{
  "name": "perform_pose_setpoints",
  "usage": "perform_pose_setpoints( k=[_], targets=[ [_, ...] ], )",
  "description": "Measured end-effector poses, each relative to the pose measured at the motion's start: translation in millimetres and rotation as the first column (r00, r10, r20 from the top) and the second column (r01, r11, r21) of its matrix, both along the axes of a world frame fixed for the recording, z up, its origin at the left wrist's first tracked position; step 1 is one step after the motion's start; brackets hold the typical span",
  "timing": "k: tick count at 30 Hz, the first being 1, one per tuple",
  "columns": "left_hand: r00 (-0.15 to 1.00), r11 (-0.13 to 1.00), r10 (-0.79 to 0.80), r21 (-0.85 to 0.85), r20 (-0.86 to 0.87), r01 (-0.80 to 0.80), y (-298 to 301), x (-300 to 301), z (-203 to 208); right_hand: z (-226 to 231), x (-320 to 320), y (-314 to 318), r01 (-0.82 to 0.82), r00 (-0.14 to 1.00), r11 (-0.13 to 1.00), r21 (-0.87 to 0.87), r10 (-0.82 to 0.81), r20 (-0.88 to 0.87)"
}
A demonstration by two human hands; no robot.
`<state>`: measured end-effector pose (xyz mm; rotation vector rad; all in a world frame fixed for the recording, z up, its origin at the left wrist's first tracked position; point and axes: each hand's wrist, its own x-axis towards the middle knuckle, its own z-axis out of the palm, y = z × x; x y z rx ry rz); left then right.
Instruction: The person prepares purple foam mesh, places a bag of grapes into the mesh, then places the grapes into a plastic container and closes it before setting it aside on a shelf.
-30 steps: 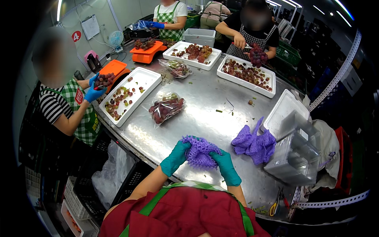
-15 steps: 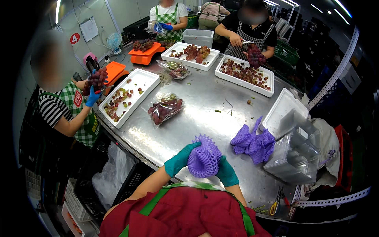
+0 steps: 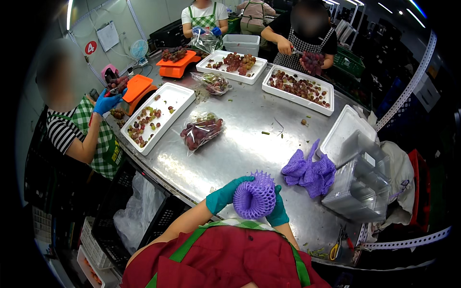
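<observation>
Between my two gloved hands I hold a purple foam net sleeve (image 3: pixel 256 196), its mesh bunched into a round cup with a hollow facing me. My left hand (image 3: pixel 224 194), in a teal glove, grips its left side. On the right side my right hand (image 3: pixel 277 210) closes round it, some of its fingers hidden behind the foam. A heap of purple foam nets (image 3: pixel 309 169) lies on the metal table (image 3: pixel 240 139) to the right. Farther left on the table rests a clear bag of red grapes (image 3: pixel 202 132).
White trays of loose grapes (image 3: pixel 157 120) stand left and at the back, near orange scales (image 3: pixel 177 66). Stacked clear plastic boxes (image 3: pixel 360 187) are at right, with pruning snips (image 3: pixel 338 244) by the near edge. Three co-workers around the table handle grapes and bags.
My hands have shifted slightly right and down with the foam net, and its hollow now looks rounder. The co-worker at left has lowered the grape bunch toward the orange scale.
</observation>
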<state>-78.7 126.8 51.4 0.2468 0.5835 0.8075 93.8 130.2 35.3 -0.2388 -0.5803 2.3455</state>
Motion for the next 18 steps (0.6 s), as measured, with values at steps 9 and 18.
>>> perform_pose_setpoints(
  k=[9, 18],
  targets=[
    [0.951, 0.975, 0.135, 0.133, 0.278, -0.178, 4, 6, -55, 7, -6, -1, 0.017, 0.998, 0.999, -0.035, -0.019, -0.053],
    [0.598, 0.788, 0.597, 0.534, -0.535, -0.308, -8, -4, -50, 4, -13, 9, 0.173, 0.972, 0.964, -0.199, -0.200, -0.123]
  ],
)
